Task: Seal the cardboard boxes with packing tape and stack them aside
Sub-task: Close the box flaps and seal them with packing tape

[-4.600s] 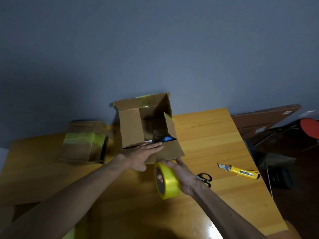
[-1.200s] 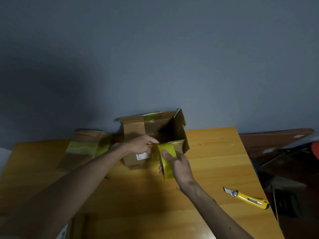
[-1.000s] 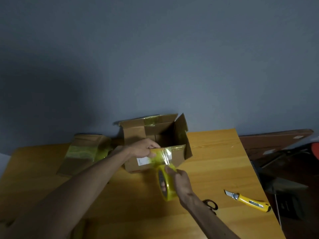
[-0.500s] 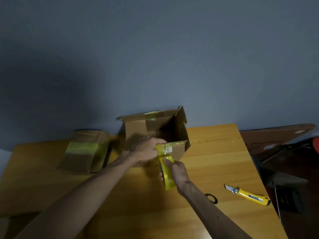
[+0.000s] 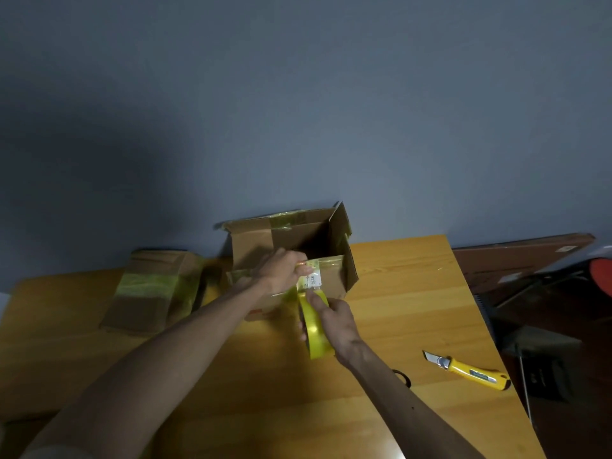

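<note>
Since the yellow wooden table [image 5: 397, 276] carries the open brown cardboard box [image 5: 334, 283] at its far edge with flaps up, they need folding flat before taping; the right hand [image 5: 337, 323] grips the yellow packing-tape roll [image 5: 316, 332] just below, and the left hand [image 5: 281, 273] pinches the tape end [image 5: 313, 279] against the box front, so keep the strip taut

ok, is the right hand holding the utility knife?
No: the utility knife lies untouched on the table, while the right hand grips the yellow tape roll.
</note>
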